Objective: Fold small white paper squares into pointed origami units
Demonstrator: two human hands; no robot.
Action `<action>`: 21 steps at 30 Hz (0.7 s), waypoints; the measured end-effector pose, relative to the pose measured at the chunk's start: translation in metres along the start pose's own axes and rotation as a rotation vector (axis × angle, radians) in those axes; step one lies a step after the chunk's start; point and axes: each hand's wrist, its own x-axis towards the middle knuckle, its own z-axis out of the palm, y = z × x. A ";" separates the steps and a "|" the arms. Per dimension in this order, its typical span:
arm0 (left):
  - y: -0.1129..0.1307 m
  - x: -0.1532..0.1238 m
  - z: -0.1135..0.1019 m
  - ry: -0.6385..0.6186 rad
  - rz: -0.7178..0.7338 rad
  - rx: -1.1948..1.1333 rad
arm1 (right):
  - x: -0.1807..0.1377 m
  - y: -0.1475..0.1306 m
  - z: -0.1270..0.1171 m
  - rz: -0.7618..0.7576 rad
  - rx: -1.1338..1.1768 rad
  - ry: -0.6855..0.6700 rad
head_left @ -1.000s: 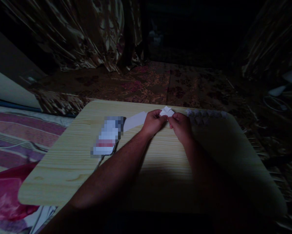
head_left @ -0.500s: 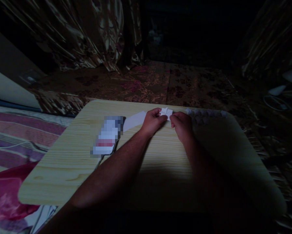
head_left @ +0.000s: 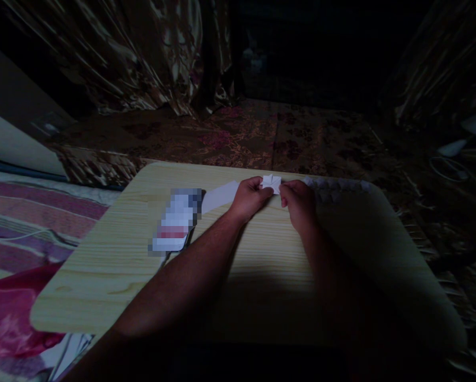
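Note:
A small folded piece of white paper (head_left: 271,183), with creases and flaps showing, is held up near the table's far edge. My left hand (head_left: 250,198) pinches its left side, thumb laid over the lower front. At its right edge, my right hand (head_left: 299,200) has its fingers closed in a pinch on the paper's side. Flat white paper (head_left: 221,197) lies on the table just left of my left hand. Beyond my right hand sit several small folded paper pieces (head_left: 337,185) in rows, dim in shadow.
A phone (head_left: 176,220), its screen blurred out, lies on the light wooden table (head_left: 102,254) with a cable running from it. Left of the table is striped bedding (head_left: 34,212) with a pink cloth (head_left: 15,307). Patterned curtains (head_left: 174,53) hang behind.
My right hand has shifted slightly to the right along the folded paper's edge. The paper's top flap sits a little differently. My left hand keeps its hold.

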 end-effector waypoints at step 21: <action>-0.005 0.001 -0.001 -0.013 0.038 0.086 | -0.004 0.004 0.003 -0.112 -0.115 0.039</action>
